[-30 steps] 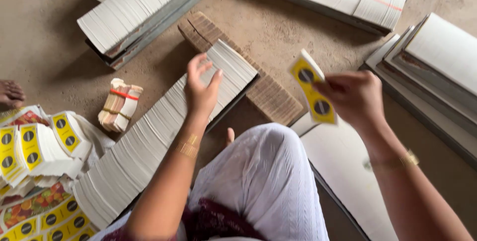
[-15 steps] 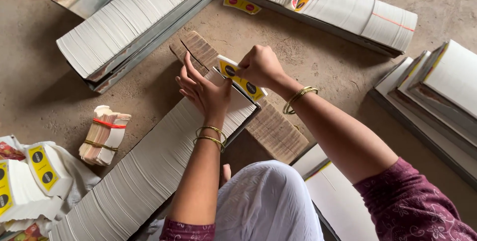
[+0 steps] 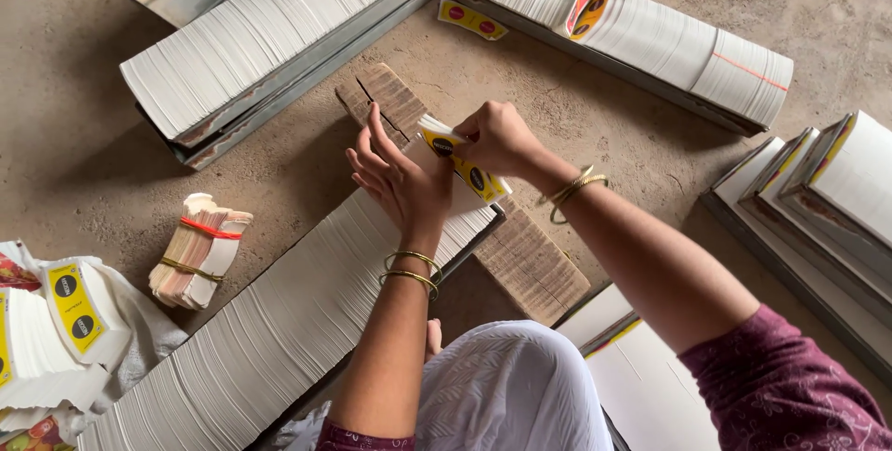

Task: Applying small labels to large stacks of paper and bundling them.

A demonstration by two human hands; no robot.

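My right hand [image 3: 499,138] grips a small batch of flat yellow cards with black round marks [image 3: 462,165] and presses it against the far end of a long row of white-edged cards [image 3: 279,321] packed in a metal tray. My left hand [image 3: 395,177] is open, its flat palm resting against the row's end next to the batch. A wooden plank [image 3: 520,256] lies under the tray's end on the floor.
More metal trays of stacked cards lie at the far left [image 3: 269,33], far right [image 3: 641,33] and right edge [image 3: 827,219]. A rubber-banded bundle of cards [image 3: 200,251] sits at left, with yellow card stacks [image 3: 70,321] beside it. My white-clothed knee [image 3: 506,386] is below.
My right hand has carried the yellow batch from the right side down to the row's end. My left hand has stayed at the row, now flat against the end.
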